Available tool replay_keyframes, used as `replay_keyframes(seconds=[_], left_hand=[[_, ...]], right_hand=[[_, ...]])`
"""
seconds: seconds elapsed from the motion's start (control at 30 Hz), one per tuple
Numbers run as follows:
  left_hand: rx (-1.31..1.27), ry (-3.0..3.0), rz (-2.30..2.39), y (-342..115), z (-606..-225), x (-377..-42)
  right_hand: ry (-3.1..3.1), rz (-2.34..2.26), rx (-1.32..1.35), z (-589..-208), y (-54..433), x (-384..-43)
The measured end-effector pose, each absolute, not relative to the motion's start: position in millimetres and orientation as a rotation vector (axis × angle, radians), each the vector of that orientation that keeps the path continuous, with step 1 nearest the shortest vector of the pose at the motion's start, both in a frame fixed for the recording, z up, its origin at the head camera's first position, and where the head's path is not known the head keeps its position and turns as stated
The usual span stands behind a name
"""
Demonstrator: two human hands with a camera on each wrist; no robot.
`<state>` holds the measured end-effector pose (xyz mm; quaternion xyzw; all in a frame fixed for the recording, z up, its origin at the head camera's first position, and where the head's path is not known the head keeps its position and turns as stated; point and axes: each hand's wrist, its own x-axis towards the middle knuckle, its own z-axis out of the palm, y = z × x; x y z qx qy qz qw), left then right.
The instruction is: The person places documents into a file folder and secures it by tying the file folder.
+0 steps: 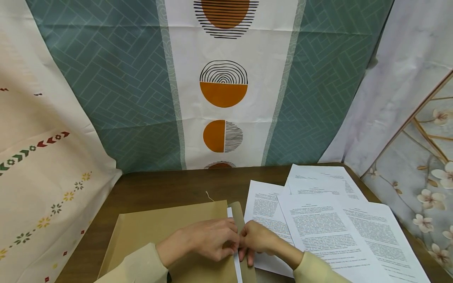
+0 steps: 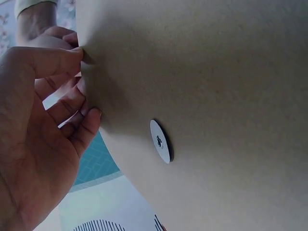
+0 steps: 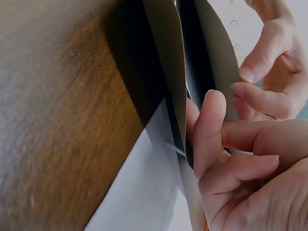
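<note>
A brown paper envelope (image 1: 170, 224) lies on the table, its open side at the right and white sheets (image 1: 238, 267) showing in the opening. My left hand (image 1: 212, 239) pinches the front panel's edge between thumb and fingers. In the left wrist view, a round white button (image 2: 160, 141) sits on that panel near the hand. Close beside it, my right hand (image 1: 257, 237) holds the flap side (image 1: 238, 212) at the opening. The right wrist view shows the right fingers (image 3: 209, 125) at the gap between flap and panel; some fingertips are hidden there.
Several printed sheets (image 1: 318, 224) overlap on the right of the brown table (image 1: 166, 188), partly beside the envelope. A thin string (image 1: 210, 196) sticks out past the envelope's far edge. Patterned cloths (image 1: 226, 47) hang behind the table and at both sides.
</note>
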<state>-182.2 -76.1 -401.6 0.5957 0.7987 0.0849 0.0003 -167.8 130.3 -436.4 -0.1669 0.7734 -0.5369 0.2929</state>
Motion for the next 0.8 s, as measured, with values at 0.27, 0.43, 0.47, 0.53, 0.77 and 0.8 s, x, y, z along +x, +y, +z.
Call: replay_keyframes(seconds=[0.27,0.43,0.47,0.53,0.77,0.8], left_hand=[[1.887,2.495,0.279,-77,-405,-183],[1.892,2.487,0.301,-78,-406,-183],[1.893,2.487,0.304,-78,-406,-183],[1.894,2.487,0.306,-78,-406,-183],[1.876,2.491,0.288,-77,-412,-184],[1.868,2.488,0.284,-77,-413,-184]], right_hand=[[2.052,-1.448,-0.388,-445,117,-168],[2.105,-1.407,-0.396,-446,115,-167],[2.114,-1.401,-0.398,-446,115,-167],[2.122,-1.393,-0.409,-445,115,-167],[2.074,-1.431,-0.468,-440,126,-167],[2.074,-1.430,-0.478,-439,130,-167]])
